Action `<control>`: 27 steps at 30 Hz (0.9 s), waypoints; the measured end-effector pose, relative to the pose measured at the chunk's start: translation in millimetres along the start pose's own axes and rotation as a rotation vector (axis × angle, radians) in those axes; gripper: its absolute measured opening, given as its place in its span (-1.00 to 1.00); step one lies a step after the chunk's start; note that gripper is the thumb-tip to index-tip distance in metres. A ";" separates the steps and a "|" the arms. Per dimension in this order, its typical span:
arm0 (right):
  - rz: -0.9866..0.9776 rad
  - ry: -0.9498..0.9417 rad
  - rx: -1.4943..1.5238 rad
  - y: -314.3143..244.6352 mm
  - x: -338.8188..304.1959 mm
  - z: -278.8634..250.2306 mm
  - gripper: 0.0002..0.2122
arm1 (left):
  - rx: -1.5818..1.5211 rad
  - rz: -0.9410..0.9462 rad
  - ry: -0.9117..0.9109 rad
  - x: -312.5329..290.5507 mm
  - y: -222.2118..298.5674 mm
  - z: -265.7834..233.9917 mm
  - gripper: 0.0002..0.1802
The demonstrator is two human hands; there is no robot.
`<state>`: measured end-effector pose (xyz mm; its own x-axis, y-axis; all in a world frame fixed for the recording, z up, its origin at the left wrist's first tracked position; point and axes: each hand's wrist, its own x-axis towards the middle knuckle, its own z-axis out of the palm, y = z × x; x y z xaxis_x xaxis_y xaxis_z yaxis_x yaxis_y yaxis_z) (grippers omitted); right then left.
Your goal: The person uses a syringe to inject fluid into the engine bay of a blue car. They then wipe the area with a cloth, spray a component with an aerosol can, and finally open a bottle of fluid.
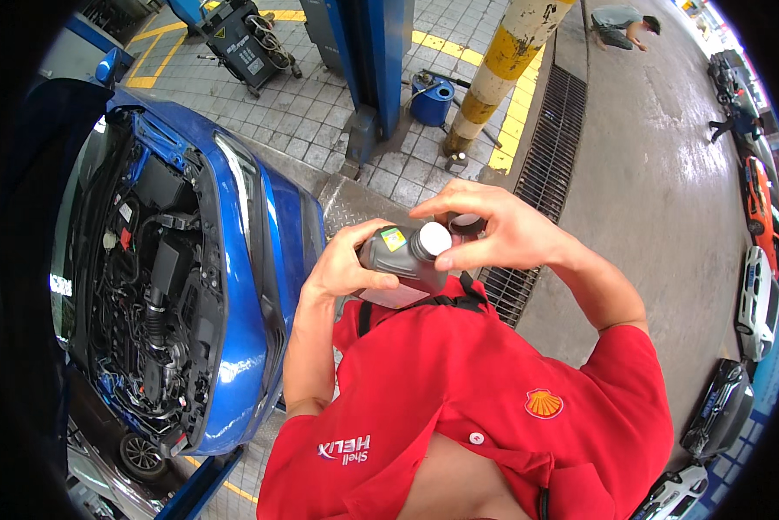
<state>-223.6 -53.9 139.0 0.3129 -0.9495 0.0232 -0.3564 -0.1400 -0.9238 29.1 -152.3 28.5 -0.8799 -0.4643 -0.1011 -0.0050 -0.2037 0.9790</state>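
In front of my chest, my left hand [342, 264] is wrapped round a dark grey oil bottle [398, 273] with a small green and yellow label near its shoulder. A round white face [434, 238], seemingly a seal, covers the mouth of its neck. My right hand [506, 227] is beside the neck, pinching a dark screw cap [467, 223] between thumb and fingers. The cap is off the bottle, and its hollow side shows. My right thumb tip lies close to the white seal; whether they touch I cannot tell.
A blue car [259, 286] stands at left, its engine bay [155, 286] exposed. Ahead are a blue lift post [368, 69], a yellow and white pillar [506, 61], a blue drum [432, 100] and a wheeled machine [238, 43]. A floor grate [552, 139] runs at right; a person [619, 28] crouches beyond.
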 end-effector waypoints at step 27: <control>-0.061 0.168 -0.526 -24.4 -2.3 -24.0 -0.90 | 0.379 -0.056 0.402 -0.3 57.8 47.9 -0.25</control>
<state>-236.8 -55.0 170.6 0.2174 -0.9609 0.1713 -0.7468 -0.2768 -0.6048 6.3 -122.7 93.6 -0.6234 -0.7689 -0.1420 -0.2830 0.0525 0.9577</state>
